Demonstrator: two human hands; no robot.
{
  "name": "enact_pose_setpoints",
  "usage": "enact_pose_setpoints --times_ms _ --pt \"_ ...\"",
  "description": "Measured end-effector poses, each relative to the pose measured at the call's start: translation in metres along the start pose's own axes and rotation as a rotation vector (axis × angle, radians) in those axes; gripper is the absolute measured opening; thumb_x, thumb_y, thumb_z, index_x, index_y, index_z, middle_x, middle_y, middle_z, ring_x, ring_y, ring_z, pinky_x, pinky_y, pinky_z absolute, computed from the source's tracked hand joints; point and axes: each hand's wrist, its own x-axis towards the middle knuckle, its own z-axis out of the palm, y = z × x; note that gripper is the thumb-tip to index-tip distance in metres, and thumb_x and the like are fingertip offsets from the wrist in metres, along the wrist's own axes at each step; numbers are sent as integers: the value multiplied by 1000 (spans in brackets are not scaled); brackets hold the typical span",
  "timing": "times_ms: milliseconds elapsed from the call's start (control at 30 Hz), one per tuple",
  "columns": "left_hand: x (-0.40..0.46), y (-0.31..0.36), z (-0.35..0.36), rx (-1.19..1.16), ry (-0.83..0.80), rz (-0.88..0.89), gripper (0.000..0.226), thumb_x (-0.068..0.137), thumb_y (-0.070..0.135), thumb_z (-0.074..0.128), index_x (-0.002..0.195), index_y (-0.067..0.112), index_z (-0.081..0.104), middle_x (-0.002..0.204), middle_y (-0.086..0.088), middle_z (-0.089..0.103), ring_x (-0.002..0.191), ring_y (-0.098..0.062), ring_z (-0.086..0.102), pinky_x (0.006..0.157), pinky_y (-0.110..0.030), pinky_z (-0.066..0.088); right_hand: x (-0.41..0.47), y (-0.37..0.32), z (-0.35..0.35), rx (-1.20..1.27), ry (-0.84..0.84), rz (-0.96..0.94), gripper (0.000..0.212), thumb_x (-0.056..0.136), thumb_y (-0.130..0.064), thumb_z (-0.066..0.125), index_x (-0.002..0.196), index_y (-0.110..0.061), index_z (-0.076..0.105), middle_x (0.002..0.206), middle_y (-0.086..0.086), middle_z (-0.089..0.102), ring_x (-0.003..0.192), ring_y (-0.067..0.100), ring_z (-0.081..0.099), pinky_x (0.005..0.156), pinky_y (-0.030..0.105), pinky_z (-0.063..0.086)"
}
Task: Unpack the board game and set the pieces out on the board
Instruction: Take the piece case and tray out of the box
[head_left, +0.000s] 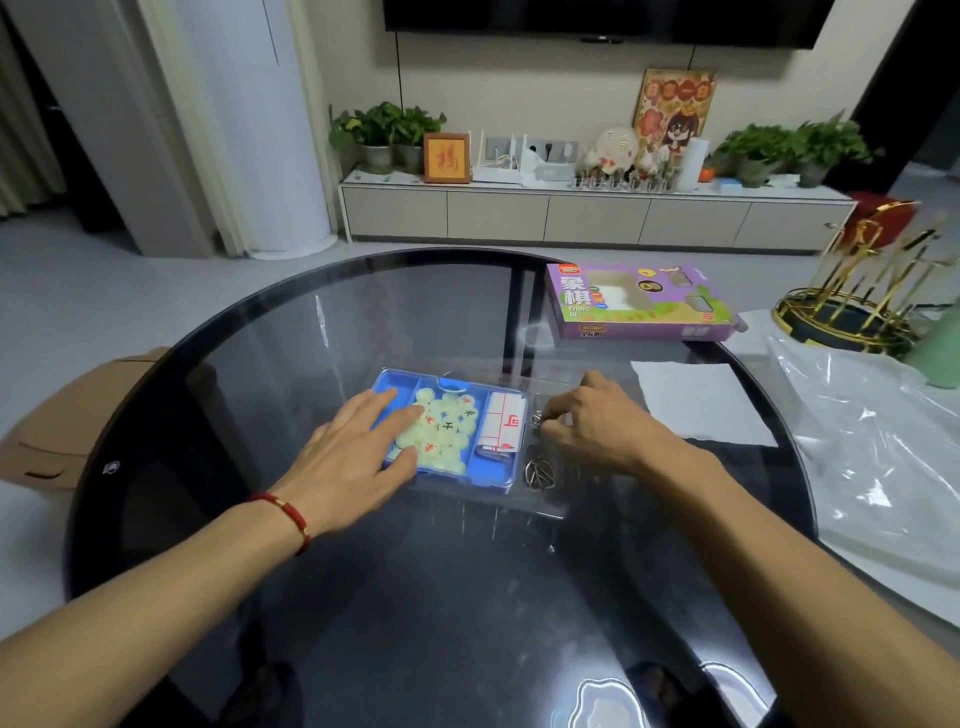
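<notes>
Your left hand (358, 447) lies flat, fingers straight, on the blue tray (400, 379) at the centre of the round dark table (415, 597), touching the pale green pieces (441, 428). The folded board (501, 421) sits in the tray's right compartment. Your right hand (587, 421), fingers curled, appears to pinch the clear lid (540, 499) just beside the tray. The purple box (639, 301) lies well apart.

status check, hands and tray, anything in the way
Left hand flat on blue tray, over the pieces. Right hand pinching at clear lid edge. Folded board in tray. Metal rings beside tray.
</notes>
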Motion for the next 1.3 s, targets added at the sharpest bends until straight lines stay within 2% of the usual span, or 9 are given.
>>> enact_pose_setpoints --times_ms 167,300,433,600,800,900,1000,1100,1300 --pt "4 -1 0 18 8 -8 83 80 68 9 154 36 29 164 6 19 152 -14 10 115 -50 34 10 18 6 243 116 2 19 93 -35 70 96 -18 78 94 2 74 84 17 64 64 27 46" --pt "8 1 2 21 19 -10 83 81 67 10 154 35 32 163 5 21 150 -16 13 113 -52 36 26 47 4 410 385 158 19 93 -27 66 84 -14 76 70 3 73 68 19 70 71 38 58" --pt "4 -1 0 6 34 -8 82 80 67 12 153 36 33 162 6 22 150 -14 12 111 -51 36 54 78 9 280 516 397 23 92 -19 68 74 -6 68 75 15 69 70 34 63 65 34 49" --pt "4 -2 2 15 32 3 81 82 68 11 153 35 32 162 6 22 150 -14 12 113 -50 35 82 85 21 153 542 463 25 88 -26 77 82 -4 69 83 18 67 74 41 57 64 35 43" --pt "4 -2 1 19 26 4 82 82 67 12 154 34 32 162 5 22 150 -14 13 113 -49 34 82 81 20 187 608 313 16 92 -21 62 89 -10 75 88 13 73 79 39 62 67 36 50" --pt "4 -1 0 5 28 3 82 82 66 13 154 33 33 162 5 23 150 -14 13 114 -50 35 59 54 4 253 518 -38 18 87 -23 60 90 -19 77 85 -1 76 79 19 69 73 38 58" --pt "4 -1 -1 -2 30 -1 82 81 66 13 153 33 34 162 5 24 150 -14 12 113 -51 35 25 20 -9 172 289 -273 18 79 -32 54 76 -22 69 70 -7 68 65 11 63 62 35 56" --pt "3 1 -1 -7 30 -4 83 80 66 13 153 33 35 161 5 24 150 -14 12 112 -52 36 0 4 -14 -12 42 -354 23 82 -33 57 72 -15 67 67 -1 65 61 17 58 57 35 51" --pt "3 0 -1 6 19 -11 83 79 67 11 153 35 32 162 6 22 150 -14 11 111 -52 36 -6 1 -7 -229 -123 -317 37 88 -54 56 105 -27 77 89 -8 71 77 14 62 68 37 59"
